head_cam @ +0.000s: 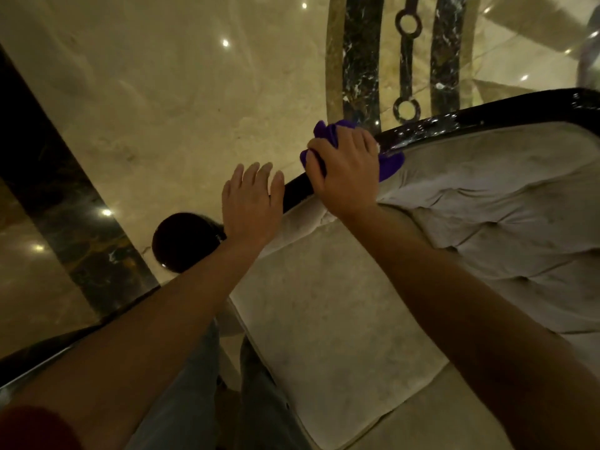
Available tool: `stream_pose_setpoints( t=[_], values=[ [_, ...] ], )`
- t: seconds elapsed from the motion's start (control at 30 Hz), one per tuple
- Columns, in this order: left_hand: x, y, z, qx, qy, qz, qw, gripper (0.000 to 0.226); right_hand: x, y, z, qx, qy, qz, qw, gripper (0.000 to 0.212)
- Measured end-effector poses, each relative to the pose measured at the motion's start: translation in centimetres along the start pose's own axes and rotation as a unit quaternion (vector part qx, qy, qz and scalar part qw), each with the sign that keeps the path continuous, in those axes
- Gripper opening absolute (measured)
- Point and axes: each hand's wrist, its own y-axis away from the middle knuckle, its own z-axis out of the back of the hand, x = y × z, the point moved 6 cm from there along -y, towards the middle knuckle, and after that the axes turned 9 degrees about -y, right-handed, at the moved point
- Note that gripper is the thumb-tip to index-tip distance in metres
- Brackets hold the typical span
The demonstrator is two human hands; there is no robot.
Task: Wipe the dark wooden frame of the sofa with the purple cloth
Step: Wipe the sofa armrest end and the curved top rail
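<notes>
The sofa's dark glossy wooden frame (454,123) runs along the top edge of the pale tufted backrest (487,203), from the upper right down to a rounded dark end (181,241) at the left. My right hand (344,170) presses the bunched purple cloth (391,165) onto the frame near the middle, fingers wrapped over the rail. Purple folds stick out above and to the right of the hand. My left hand (250,203) rests flat on the frame just left of it, fingers spread, holding nothing.
Beyond the frame lies a polished cream marble floor (194,92) with dark inlaid bands (360,60) and bright light reflections. The pale seat cushion (324,336) lies below my arms. My trouser legs (201,384) stand between the cushion and a dark floor stripe.
</notes>
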Motion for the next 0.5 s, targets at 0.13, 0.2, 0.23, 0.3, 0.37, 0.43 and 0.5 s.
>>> stream_pose_setpoints(
  t=[0.13, 0.2, 0.23, 0.3, 0.37, 0.43, 0.5],
  values=[
    [-1.5, -1.2, -0.1, -0.005, 0.005, -0.004, 1.000, 0.052, -0.8, 0.1, -0.3, -0.010, -0.027, 0.024, 0.999, 0.023],
    [-2.2, -1.6, -0.1, -0.011, 0.002, -0.003, 1.000, 0.056, -2.8, -0.4, 0.3, -0.023, -0.039, 0.010, 0.999, 0.022],
    [-2.4, -1.7, 0.0, -0.014, 0.001, 0.003, 1.000, 0.060, -4.1, -0.6, 0.7, -0.030, -0.043, -0.007, 0.999, 0.022],
    [-2.8, -1.7, 0.3, -0.023, -0.003, 0.012, 1.000, 0.069, -6.6, -1.2, 1.2, -0.033, -0.040, -0.032, 0.998, 0.022],
    [-2.9, -1.6, 0.5, -0.027, -0.007, 0.013, 1.000, 0.075, -8.5, -1.6, 1.4, -0.031, -0.023, -0.036, 0.999, 0.023],
    [-3.3, -1.8, 0.7, -0.030, -0.019, 0.009, 0.999, 0.072, -10.0, -2.0, 1.6, -0.035, -0.008, -0.038, 0.999, 0.023],
    [-4.8, -2.8, 0.8, -0.025, -0.043, -0.004, 0.999, 0.062, -11.1, -2.2, 1.8, -0.036, 0.002, -0.031, 0.999, 0.024]
  ],
)
